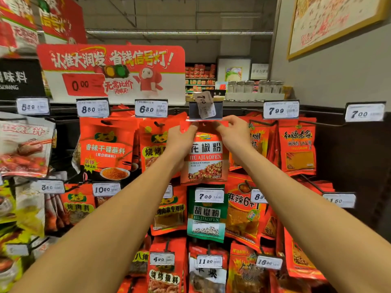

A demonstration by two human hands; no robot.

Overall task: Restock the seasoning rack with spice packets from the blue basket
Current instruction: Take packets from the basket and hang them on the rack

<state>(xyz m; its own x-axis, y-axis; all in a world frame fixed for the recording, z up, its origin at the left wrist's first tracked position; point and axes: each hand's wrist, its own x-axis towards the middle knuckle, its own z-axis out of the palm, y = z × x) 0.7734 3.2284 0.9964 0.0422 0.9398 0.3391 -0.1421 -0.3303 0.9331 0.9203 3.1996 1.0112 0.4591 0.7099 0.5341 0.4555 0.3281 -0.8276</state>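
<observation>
Head view. Left hand [183, 136] and right hand [232, 132] both raised at centre frame, each pinching a top corner of one red packet [208, 163] marked HUAJIAOFEN. Packet held upright against the rack [330, 123], its top edge just under a dark tag holder [205, 111] whose 7.00 ticket [204, 104] hangs crooked. Likely step: threading the packet's hang hole onto the peg behind that holder.

Risks, as judged: hole missing the peg tip, leaving the packet to drop on release; top edge tearing if forced; crooked ticket knocked loose by the fingers; neighbouring packets at left and right centre pushed off their pegs.

Not verifiable: peg itself hidden behind holder and packet; hang hole covered by fingers, so engagement cannot be told. Blue basket not in frame. Left edge of packet print covered by left hand. Lower rows cut off by forearms and frame bottom. Small print on tags unreadable
</observation>
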